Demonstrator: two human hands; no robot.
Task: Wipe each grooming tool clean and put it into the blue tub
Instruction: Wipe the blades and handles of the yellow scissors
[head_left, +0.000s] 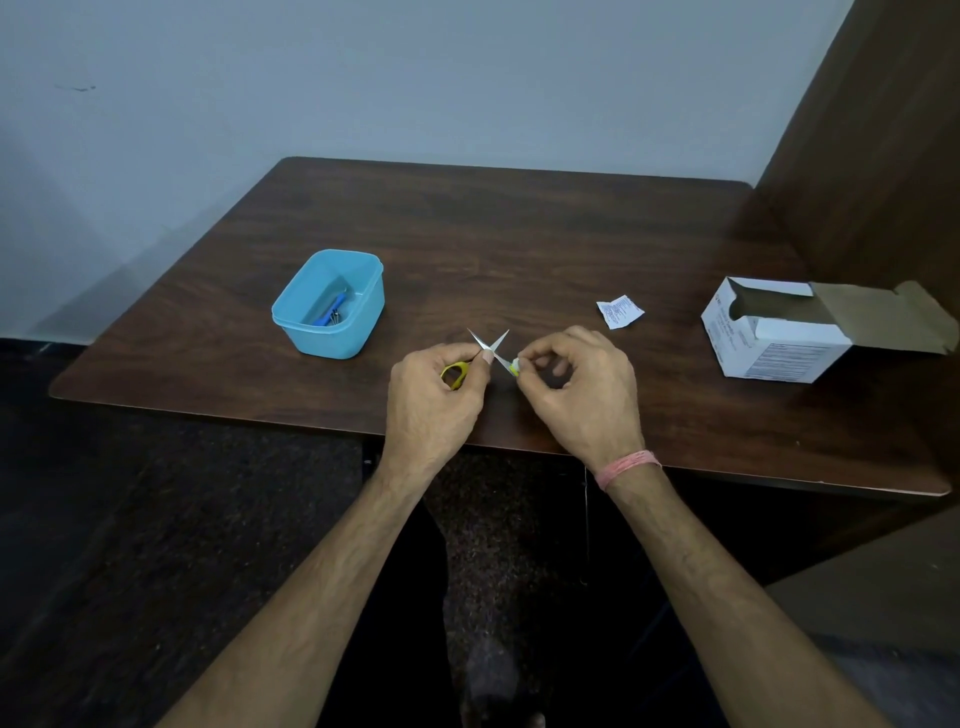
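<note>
Small scissors (491, 347) with yellow handles are held over the near middle of the brown table (519, 234), blades spread into an X. My left hand (434, 397) grips one yellow handle loop. My right hand (579, 389) pinches the other handle end, where something small and white shows at the fingertips; I cannot tell what it is. The blue tub (332, 304) stands to the left of my hands, with a blue-handled tool and small metal pieces lying inside.
A torn white wipe sachet (620, 310) lies to the right of my hands. An open white cardboard box (779, 332) sits near the table's right side. A brown wooden panel rises at the far right; a pale wall stands behind.
</note>
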